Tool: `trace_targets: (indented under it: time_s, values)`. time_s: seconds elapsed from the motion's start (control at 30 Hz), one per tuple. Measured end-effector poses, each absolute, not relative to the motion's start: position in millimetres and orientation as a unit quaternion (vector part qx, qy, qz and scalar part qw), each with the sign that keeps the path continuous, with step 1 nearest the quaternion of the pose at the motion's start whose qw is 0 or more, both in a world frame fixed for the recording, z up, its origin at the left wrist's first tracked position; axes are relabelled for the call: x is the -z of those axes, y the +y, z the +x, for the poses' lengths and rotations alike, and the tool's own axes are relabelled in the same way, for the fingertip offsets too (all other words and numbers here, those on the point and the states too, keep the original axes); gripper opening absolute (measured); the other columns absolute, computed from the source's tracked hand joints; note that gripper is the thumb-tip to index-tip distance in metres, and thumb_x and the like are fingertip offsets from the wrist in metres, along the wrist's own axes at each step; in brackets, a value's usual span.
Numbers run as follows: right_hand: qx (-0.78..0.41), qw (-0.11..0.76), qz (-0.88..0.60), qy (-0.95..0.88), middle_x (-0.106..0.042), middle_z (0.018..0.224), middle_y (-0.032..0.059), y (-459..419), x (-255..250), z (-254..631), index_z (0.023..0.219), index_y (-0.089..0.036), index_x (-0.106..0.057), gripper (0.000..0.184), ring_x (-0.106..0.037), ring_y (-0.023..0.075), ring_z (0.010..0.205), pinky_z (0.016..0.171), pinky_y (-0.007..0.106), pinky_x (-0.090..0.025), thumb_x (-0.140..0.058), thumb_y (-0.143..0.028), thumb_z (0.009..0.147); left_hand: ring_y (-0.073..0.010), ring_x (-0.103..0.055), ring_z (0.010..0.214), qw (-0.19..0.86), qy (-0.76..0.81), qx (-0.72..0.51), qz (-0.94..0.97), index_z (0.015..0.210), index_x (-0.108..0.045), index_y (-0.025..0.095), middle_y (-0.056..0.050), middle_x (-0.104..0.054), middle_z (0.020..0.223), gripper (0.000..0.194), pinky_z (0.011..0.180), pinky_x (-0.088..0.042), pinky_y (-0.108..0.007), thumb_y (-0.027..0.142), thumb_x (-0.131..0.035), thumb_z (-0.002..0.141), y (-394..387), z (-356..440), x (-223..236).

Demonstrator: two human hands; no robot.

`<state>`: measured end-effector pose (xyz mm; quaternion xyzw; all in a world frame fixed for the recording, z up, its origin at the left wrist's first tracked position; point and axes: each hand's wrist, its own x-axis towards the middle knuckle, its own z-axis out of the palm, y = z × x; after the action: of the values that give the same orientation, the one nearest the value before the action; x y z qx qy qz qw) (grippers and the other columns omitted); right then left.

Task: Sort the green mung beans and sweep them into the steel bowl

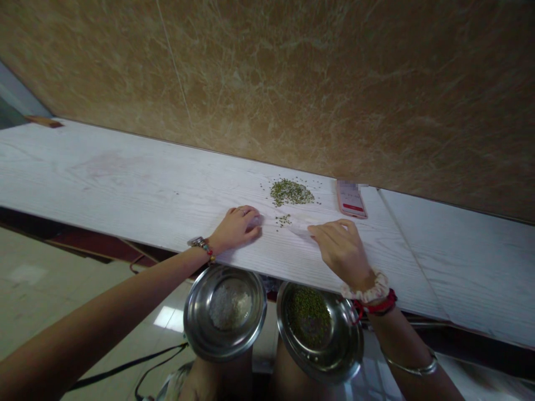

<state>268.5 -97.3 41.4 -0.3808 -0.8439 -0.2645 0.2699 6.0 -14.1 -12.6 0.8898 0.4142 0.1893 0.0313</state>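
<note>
My left hand rests on the white tabletop with its fingers curved and thumb apart. Something pale shows in the gap between them, too faint to identify. My right hand is closed in a pinch, and a thin, pale, see-through piece seems to stick out from its fingertips towards the left. Between and beyond the hands lies a loose pile of small green beans, with a smaller cluster of beans nearer to me.
On my lap, a steel bowl with whitish grains stands at left. A second steel bowl at right holds green beans. A phone lies beyond my right hand. A brown marbled wall borders the narrow white table.
</note>
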Motion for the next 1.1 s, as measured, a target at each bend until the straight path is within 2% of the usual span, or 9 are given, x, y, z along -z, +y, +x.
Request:
trace_targets:
  time_s: [0.47,1.1]
  values:
    - [0.325,0.268,-0.418,-0.805,-0.070,0.077,0.0032,-84.1,-37.1,290.3,0.095,-0.016,-0.062,0.016,-0.059,0.0176,0.076,0.079,0.033,-0.036,-0.051,-0.007,0.088,-0.0258,-0.057,0.108,0.024,0.406,-0.199,0.892,0.107,-0.056,0.019,-0.009,-0.063,0.114,0.026,0.093,-0.043,-0.044,0.032,-0.049,0.085,-14.4,5.4,12.3]
    - [0.285,0.271,-0.370,-0.842,-0.072,0.080,0.0016,-87.1,-43.6,271.8,0.095,-0.017,-0.064,0.018,-0.060,0.0150,0.076,0.079,0.032,-0.035,-0.050,-0.007,0.089,-0.0256,-0.056,0.110,0.034,0.423,-0.183,0.887,0.106,-0.057,0.018,-0.010,-0.062,0.116,0.027,0.095,-0.042,-0.044,0.032,-0.049,0.084,-14.9,7.0,10.9]
